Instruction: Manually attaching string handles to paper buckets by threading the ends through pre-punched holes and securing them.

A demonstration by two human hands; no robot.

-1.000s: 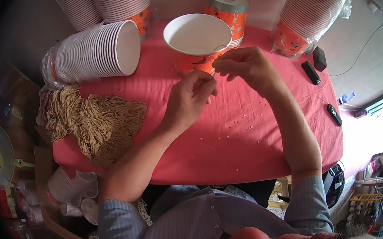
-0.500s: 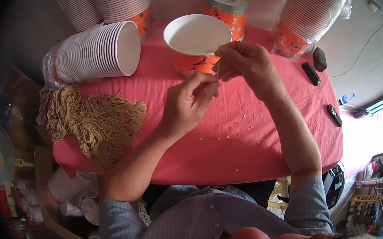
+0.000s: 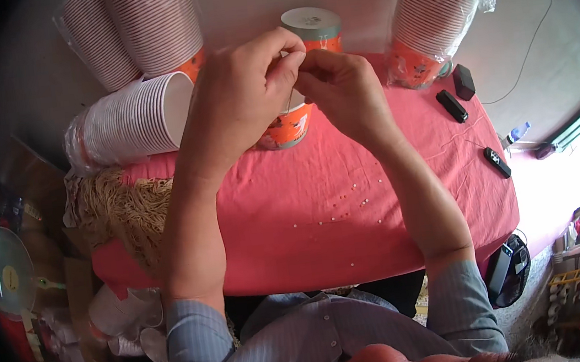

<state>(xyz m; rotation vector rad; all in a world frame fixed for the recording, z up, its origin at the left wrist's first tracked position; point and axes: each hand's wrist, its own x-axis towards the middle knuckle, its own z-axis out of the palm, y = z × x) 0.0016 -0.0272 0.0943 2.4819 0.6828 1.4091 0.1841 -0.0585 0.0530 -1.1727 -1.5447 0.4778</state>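
Raised over the table, my left hand (image 3: pixel 240 90) and my right hand (image 3: pixel 349 88) meet at pinched fingertips. A thin pale thread (image 3: pixel 288 101) hangs just below them, so fine that its ends cannot be made out. Behind the hands stands an orange paper bucket (image 3: pixel 292 128) with a printed pattern; my left hand and wrist hide much of it. Past the fingers, another bucket rests upside down with its grey-green bottom edge (image 3: pixel 322 33) up. Small white and red beads (image 3: pixel 346 214) lie scattered on the red cloth (image 3: pixel 285 203) between my forearms.
Stacked white-rimmed buckets lie on their side (image 3: pixel 133 120) at the left. Taller wrapped stacks stand back left (image 3: pixel 151 25) and back right (image 3: pixel 432 14). A beige string bundle (image 3: pixel 129 210) sits beside my left forearm. Small black devices (image 3: pixel 452 106) line the right edge.
Both hands have risen and come together, with the left now in front of the bucket. The whole view has shifted slightly. The beads still lie scattered on the cloth.
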